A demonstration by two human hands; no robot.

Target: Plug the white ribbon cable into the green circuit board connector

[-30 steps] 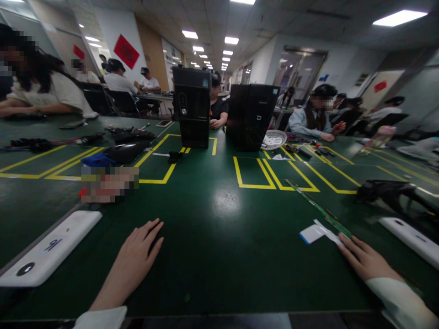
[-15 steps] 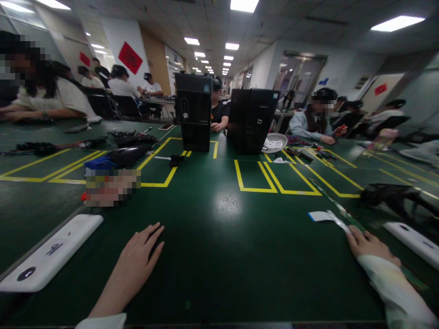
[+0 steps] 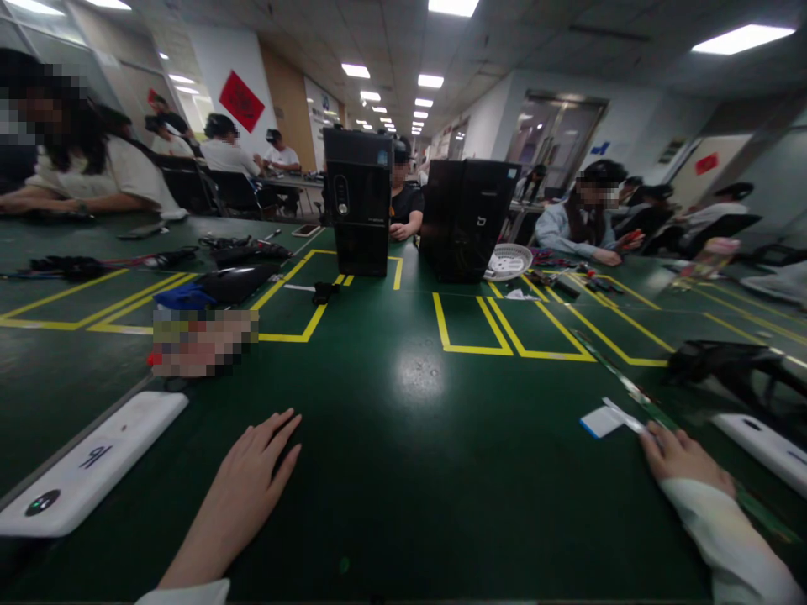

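Well, I see the green desk spread wide, with two black computer towers standing upright toward its far side. On the right, a long, narrow green board lies slanted on the desk and runs past the right hand, whose fingers bunch over it; I cannot tell whether they pinch it. My left hand lies palm down, fingers slightly spread. A white flat cable with a blue end reaches the right fingertips.
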